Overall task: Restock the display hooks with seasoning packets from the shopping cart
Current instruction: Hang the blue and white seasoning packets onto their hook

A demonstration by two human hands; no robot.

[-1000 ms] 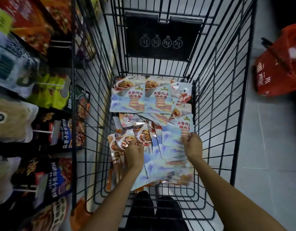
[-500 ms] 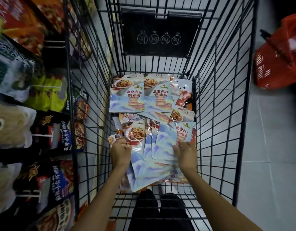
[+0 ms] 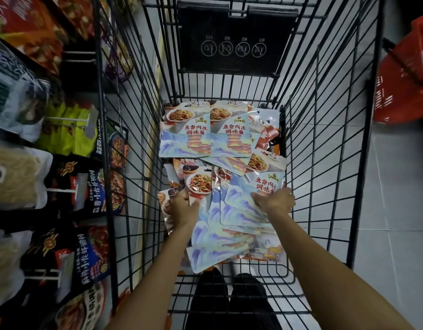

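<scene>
Several pale blue seasoning packets (image 3: 229,217) with red writing and noodle pictures lie fanned out on the bottom of the black wire shopping cart (image 3: 325,144). My left hand (image 3: 183,209) grips the left side of the fan near a packet's noodle picture. My right hand (image 3: 275,201) holds the right side of the same fan, fingers over the top packet. Two more packets (image 3: 201,132) lie flat side by side at the cart's far end. Display hooks (image 3: 70,120) with hanging packets line the shelf on the left.
The shelf on the left is crowded with dark, green and beige bags (image 3: 86,194) close against the cart's side. A red shopping basket (image 3: 406,75) stands on the grey tiled floor at the right. My dark shoes (image 3: 232,303) show under the cart.
Both hands have gathered the near packets into a fan and drawn them slightly toward me. The right hand has shifted outward to the fan's right edge.
</scene>
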